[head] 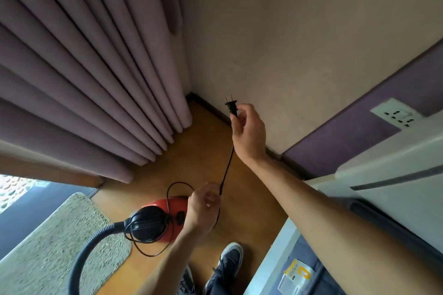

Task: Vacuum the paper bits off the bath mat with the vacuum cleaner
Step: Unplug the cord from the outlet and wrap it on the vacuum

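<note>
Right hand (249,132), arm outstretched, pinches the black two-pin plug (231,106), prongs up.
Left hand (203,206) pinches the power cord (226,170) just above the red vacuum cleaner (155,218). Bath mat (48,246) lies just left of the vacuum cleaner, whose hose (96,242) crosses the mat edge. Wall socket (398,115): well right of the vacuum cleaner, higher.

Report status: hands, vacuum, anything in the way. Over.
Right hand pinches plug, not plugged in. Left hand grips cord below. Vacuum cleaner on floor beside bath mat. Wall socket at right, unobstructed.
</note>
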`<state>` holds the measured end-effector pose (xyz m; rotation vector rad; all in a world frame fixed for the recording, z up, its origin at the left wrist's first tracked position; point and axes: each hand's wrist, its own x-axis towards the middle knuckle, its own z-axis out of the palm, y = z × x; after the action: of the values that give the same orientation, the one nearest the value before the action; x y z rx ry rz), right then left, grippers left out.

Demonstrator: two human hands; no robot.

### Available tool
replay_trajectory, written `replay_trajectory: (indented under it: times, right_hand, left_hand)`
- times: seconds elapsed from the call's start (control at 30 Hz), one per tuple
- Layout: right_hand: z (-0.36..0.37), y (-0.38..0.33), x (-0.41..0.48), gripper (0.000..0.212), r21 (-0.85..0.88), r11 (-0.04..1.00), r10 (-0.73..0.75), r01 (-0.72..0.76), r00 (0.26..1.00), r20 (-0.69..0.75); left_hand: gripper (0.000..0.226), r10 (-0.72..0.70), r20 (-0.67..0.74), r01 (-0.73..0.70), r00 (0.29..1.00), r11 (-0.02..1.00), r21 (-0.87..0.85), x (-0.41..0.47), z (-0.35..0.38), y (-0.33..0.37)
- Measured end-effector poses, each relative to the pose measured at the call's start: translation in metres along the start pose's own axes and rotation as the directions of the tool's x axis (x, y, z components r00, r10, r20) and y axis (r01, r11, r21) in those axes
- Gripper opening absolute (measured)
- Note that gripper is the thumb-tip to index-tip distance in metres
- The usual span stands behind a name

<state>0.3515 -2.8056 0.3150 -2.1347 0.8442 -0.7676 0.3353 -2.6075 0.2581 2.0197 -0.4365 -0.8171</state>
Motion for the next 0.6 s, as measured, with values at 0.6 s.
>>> replay_trajectory:
  times: [0.6]
  right_hand:
    - [0.17, -0.117, -0.055, 0.023, 0.031, 0.998, -0.055, 0.048, 0.952, 0.301]
  left_hand:
    - [0.022, -0.223, -0.207, 0.179, 0.953, 0.961, -0.211, -0.026, -0.115, -0.098]
